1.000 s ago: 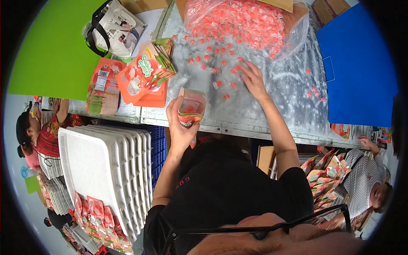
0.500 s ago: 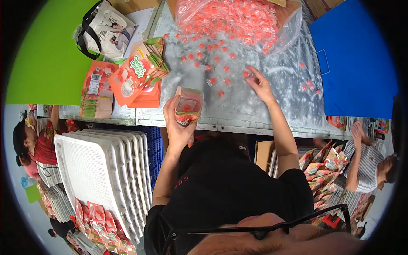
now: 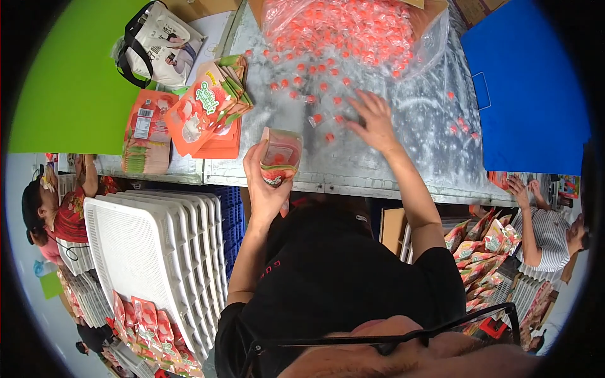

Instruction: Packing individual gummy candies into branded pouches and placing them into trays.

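My left hand (image 3: 266, 189) is closed around a red and green pouch (image 3: 282, 171), holding it upright at the near edge of the metal table with its mouth spread wide. Pinkish-red stuff shows inside, too unclear to name. Over the table, to the right of the pouch, my right hand (image 3: 373, 121) has its fingers stretched apart, slightly blurred; no object shows in it. Close to its thumb lies a clear-wrapped red candy (image 3: 338, 118). Several more wrapped candies (image 3: 311, 99) are scattered to its left. Behind them a large clear plastic bag (image 3: 432, 50) spills a heap of the same candies (image 3: 343, 28).
Flat pouches (image 3: 205, 104) lie stacked at left, beside another printed stack (image 3: 148, 129) and a white tote bag (image 3: 165, 47). A green panel (image 3: 63, 82) and blue panel (image 3: 523, 88) flank the table. White trays (image 3: 126, 246) stand below left. Co-workers are at both sides.
My right hand has shifted left and its fingers have spread. The candy formerly at its fingertips is out of sight. My left hand and the pouch have hardly moved.
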A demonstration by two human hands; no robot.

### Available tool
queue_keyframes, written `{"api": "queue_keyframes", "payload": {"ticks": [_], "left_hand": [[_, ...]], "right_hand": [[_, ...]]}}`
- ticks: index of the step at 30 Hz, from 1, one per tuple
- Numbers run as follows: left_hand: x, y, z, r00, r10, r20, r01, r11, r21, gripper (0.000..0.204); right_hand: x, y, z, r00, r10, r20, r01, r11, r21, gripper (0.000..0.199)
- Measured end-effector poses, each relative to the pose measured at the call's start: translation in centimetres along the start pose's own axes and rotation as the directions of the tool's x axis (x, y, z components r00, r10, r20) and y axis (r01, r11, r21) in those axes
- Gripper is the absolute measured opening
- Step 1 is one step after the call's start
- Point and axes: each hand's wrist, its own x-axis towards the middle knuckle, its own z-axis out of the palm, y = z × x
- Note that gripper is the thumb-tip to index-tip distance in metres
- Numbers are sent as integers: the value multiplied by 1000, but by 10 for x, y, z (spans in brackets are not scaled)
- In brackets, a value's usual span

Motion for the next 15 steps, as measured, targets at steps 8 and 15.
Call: {"api": "queue_keyframes", "payload": {"ticks": [8,15], "left_hand": [[0,1,1,1000,-11,9,11,1000,-11,89],[1,0,1,1000,3,10,-3,1000,7,89]], "right_hand": [[9,-35,31,997,-32,67,43,985,-167,64],[-13,-10,6,999,-14,37,20,987,-162,52]]}}
